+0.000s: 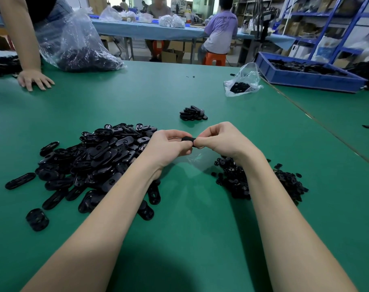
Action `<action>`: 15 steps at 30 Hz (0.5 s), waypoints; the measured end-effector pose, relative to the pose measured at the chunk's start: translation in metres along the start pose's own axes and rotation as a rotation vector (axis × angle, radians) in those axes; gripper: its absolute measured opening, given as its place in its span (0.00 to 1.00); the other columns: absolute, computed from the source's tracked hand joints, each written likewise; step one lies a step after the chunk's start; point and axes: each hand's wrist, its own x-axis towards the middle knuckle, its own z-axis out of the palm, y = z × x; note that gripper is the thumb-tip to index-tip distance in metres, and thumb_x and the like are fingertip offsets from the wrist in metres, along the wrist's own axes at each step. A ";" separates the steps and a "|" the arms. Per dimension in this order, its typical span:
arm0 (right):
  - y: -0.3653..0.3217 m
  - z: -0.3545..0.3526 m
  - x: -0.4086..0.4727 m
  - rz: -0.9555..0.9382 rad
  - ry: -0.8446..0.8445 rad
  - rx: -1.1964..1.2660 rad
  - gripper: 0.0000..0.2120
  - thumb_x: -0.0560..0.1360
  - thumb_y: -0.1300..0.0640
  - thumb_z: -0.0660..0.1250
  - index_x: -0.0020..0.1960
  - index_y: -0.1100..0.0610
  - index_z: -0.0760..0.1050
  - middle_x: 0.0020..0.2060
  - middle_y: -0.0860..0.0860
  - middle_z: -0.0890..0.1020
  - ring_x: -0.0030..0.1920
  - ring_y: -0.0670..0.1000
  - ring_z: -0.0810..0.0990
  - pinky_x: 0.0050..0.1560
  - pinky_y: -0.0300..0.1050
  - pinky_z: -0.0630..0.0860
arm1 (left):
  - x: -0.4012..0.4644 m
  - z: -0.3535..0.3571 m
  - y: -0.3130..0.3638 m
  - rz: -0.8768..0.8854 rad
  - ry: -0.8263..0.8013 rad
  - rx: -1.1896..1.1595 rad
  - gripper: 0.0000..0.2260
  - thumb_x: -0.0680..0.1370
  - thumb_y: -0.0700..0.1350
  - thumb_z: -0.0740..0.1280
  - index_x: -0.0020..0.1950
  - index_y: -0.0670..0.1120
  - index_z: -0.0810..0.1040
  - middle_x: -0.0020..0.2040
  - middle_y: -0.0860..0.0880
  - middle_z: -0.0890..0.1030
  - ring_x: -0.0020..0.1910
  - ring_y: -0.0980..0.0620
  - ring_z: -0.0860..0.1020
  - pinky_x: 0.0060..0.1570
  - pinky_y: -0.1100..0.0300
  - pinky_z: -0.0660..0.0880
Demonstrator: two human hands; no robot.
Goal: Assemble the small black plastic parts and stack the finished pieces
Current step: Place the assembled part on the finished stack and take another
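Observation:
My left hand (pixel 168 147) and my right hand (pixel 221 139) meet above the green table (pixel 189 218), both pinching one small black plastic part (pixel 188 140) between fingertips; most of it is hidden. A large heap of black oval shells (pixel 95 163) lies to the left under my left forearm. A smaller heap of tiny black inserts (pixel 238 178) lies beneath my right wrist. Beyond my hands sits a small pile of finished black pieces (pixel 193 113).
Another person's hand (pixel 34 80) rests on the table at far left beside a big clear bag of black parts (pixel 80 47). A small plastic bag (pixel 242 82) and a blue crate (pixel 305 70) of parts stand at the back right. People sit at a far table.

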 end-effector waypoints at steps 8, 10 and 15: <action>0.001 0.009 0.004 -0.086 0.115 -0.020 0.07 0.69 0.49 0.77 0.38 0.50 0.81 0.25 0.39 0.78 0.25 0.37 0.72 0.27 0.29 0.67 | 0.006 0.000 -0.005 0.034 0.079 -0.010 0.07 0.75 0.31 0.71 0.45 0.43 0.81 0.40 0.44 0.84 0.34 0.54 0.82 0.45 0.65 0.81; 0.001 0.011 0.002 -0.180 0.115 0.009 0.05 0.71 0.51 0.77 0.42 0.47 0.81 0.30 0.40 0.81 0.29 0.38 0.75 0.32 0.31 0.70 | 0.009 -0.006 -0.003 0.031 0.107 -0.055 0.07 0.75 0.32 0.72 0.46 0.44 0.81 0.39 0.45 0.86 0.34 0.53 0.82 0.47 0.63 0.81; 0.001 0.016 0.002 -0.315 0.173 -0.153 0.06 0.71 0.50 0.74 0.47 0.41 0.81 0.36 0.36 0.83 0.29 0.39 0.75 0.38 0.42 0.77 | 0.014 -0.011 -0.008 0.007 0.157 -0.088 0.11 0.74 0.35 0.73 0.55 0.43 0.79 0.38 0.48 0.86 0.36 0.51 0.84 0.55 0.56 0.81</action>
